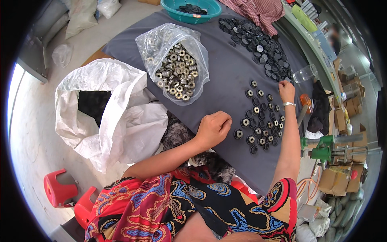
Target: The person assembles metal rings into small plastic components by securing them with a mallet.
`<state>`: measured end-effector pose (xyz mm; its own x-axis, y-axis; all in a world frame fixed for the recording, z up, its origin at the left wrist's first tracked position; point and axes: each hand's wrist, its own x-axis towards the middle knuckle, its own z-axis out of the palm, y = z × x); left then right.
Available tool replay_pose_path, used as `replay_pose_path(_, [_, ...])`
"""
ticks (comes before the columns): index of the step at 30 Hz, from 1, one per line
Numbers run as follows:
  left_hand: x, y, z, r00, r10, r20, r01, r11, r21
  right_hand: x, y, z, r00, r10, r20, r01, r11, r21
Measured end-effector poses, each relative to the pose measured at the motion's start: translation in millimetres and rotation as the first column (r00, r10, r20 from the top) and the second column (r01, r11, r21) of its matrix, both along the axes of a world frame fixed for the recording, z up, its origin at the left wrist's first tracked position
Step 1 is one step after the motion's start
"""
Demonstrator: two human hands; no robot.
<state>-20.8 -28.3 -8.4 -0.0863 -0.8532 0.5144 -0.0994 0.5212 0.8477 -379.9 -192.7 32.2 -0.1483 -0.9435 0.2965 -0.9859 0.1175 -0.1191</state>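
Observation:
My left hand point(213, 128) rests over the grey cloth, fingers curled in and closed; whatever may be inside them is hidden. Farther to the right, my right hand point(286, 92) reaches the near edge of a heap of black round caps point(278, 60). Its fingertips are bent together, and I cannot make out anything between them. Between the hands, several black caps point(253, 149) lie in loose rows. Many have a metal ring bearing point(245, 122) seated in them; others hold none. An open clear plastic bag point(201, 66) full of bearings point(177, 74) lies beyond my left hand.
A teal basin point(169, 12) of black pieces and a checked cloth point(258, 12) are at the far edge. A clear plastic cup point(305, 73) lies by the heap. A white sack point(133, 125) stands left, red stools point(60, 189) lower left, a green metal press point(323, 149) right.

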Motion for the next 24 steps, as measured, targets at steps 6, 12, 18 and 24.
replay_pose_path(6, [2,3,1,1.0,0.005,0.014,-0.006,0.999,0.043,88,-40,10,0.961,0.24,0.137,-0.233,0.97,-0.07])
replay_pose_path(12, [0,2,-1,1.0,0.002,-0.022,-0.002,1.0,-0.002,126,-66,5,0.942,0.279,0.187,-0.27,0.96,-0.074])
replay_pose_path(18, [1,2,-3,1.0,0.017,-0.012,-0.017,1.0,0.001,223,10,47,0.573,0.576,0.582,-0.428,0.817,-0.387])
replay_pose_path(24, [4,2,-13,0.996,0.061,0.066,-0.061,0.998,-0.012,329,84,66,0.443,0.841,0.311,-0.836,0.513,-0.197])
